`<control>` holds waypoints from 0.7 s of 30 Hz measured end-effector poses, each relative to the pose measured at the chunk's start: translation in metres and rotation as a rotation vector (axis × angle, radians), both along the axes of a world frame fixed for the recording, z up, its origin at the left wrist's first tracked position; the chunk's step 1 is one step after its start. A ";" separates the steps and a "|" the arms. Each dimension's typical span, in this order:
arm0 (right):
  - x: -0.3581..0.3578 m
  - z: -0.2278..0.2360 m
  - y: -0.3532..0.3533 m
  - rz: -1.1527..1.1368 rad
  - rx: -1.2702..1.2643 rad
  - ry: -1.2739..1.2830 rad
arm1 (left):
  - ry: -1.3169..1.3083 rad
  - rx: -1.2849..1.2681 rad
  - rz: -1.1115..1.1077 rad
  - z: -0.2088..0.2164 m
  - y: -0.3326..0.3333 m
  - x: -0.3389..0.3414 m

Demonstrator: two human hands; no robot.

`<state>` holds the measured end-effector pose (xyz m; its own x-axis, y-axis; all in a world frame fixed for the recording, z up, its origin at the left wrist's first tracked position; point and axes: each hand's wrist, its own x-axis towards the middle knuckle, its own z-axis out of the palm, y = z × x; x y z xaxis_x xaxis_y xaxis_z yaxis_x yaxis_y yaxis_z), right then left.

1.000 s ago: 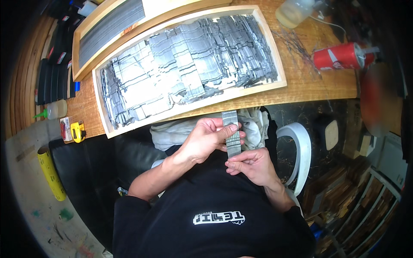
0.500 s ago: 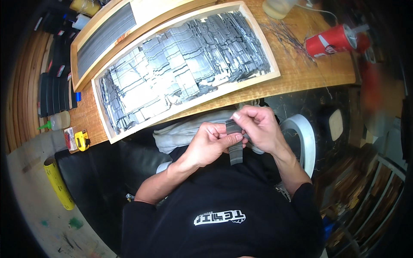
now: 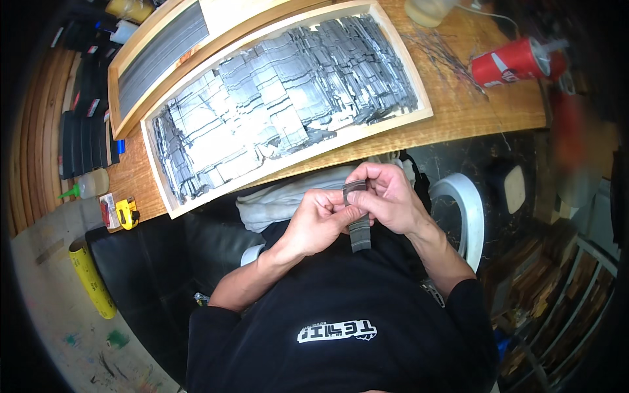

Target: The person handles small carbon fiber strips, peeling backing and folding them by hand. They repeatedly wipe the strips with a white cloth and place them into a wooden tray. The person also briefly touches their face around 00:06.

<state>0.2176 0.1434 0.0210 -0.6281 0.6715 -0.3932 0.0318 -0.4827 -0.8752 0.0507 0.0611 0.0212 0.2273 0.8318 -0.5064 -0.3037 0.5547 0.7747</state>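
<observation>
Pinched between both hands is a narrow, dark grey striped strip [image 3: 360,238], held in front of my shirt with its lower end hanging free. My left hand [image 3: 313,219] grips it from the left, thumb across its middle. My right hand [image 3: 388,198] closes on its upper part, thumb on the near face and bent fingers around the top. Beyond my hands, a shallow wooden tray [image 3: 156,169] sits at a slant on the bench, filled with many thin grey and black layered pieces [image 3: 265,85] of similar look.
A second wooden frame with a dark striped panel [image 3: 164,56] lies behind the tray. At right on the wooden bench [image 3: 452,121] are a red drink container [image 3: 510,63] and thin dark slivers. A yellow tape measure [image 3: 126,214] and a glue bottle [image 3: 93,184] sit at left.
My right thumb and fingers have moved down and left, the thumb now lying flat on the strip's upper part. The left hand keeps its hold.
</observation>
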 end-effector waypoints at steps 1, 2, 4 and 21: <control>-0.002 0.004 0.003 0.000 -0.087 0.018 | 0.029 0.029 -0.014 0.001 0.001 -0.001; -0.003 0.007 0.005 0.000 -0.175 0.036 | 0.057 0.058 -0.028 0.002 0.002 -0.001; -0.007 0.006 0.003 0.007 -0.106 0.000 | 0.045 0.053 0.007 -0.005 -0.003 -0.001; -0.016 -0.009 0.009 -0.048 -0.185 0.067 | -0.111 -0.069 0.037 -0.008 0.011 -0.028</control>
<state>0.2020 0.1522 0.0122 -0.6260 0.6215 -0.4711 -0.0506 -0.6352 -0.7707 0.0224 0.0722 0.0128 0.2548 0.8049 -0.5359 -0.4065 0.5920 0.6959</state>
